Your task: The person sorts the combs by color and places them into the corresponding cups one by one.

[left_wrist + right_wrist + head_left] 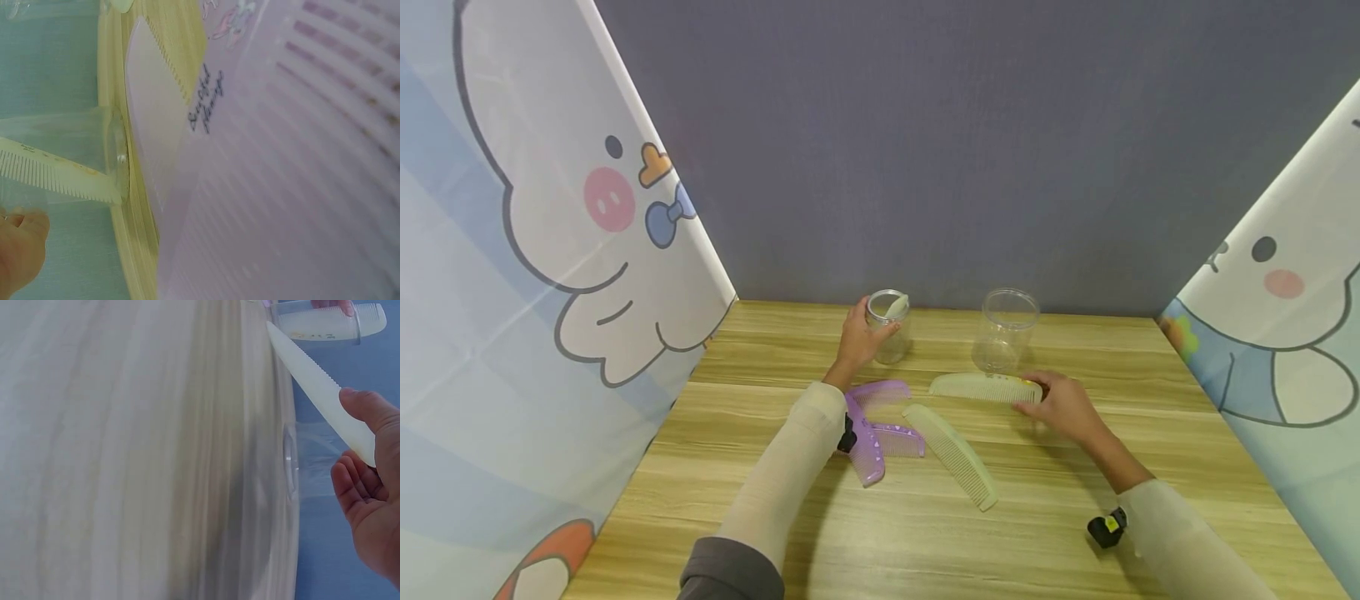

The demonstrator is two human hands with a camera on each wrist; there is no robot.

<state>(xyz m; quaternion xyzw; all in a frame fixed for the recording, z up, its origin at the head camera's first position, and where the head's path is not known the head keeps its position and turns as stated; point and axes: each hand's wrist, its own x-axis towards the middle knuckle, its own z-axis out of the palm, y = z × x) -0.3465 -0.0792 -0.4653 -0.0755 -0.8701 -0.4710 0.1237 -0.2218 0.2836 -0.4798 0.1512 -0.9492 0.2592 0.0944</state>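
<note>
My left hand [859, 340] holds a clear plastic jar [891, 346], thumb along its near side close to the rim. Inside that jar stands a pale green comb [56, 172], its end leaning out over the rim. Between thumb and fingers, my right hand [1063, 404] pinches the end of another pale green comb [973, 386], which points left with its teeth down. Nearer me a third pale green comb [951, 454] lies slantwise on the table. Several purple combs [867, 446] overlap beneath my left forearm, partly hidden by it.
A second clear jar [1006, 333] stands upright behind the comb in my right hand. The wood-grain table [1075, 542] ends at a dark grey panel [925, 150] behind the jars. Cartoon-printed sheets [535, 250] hang at both sides.
</note>
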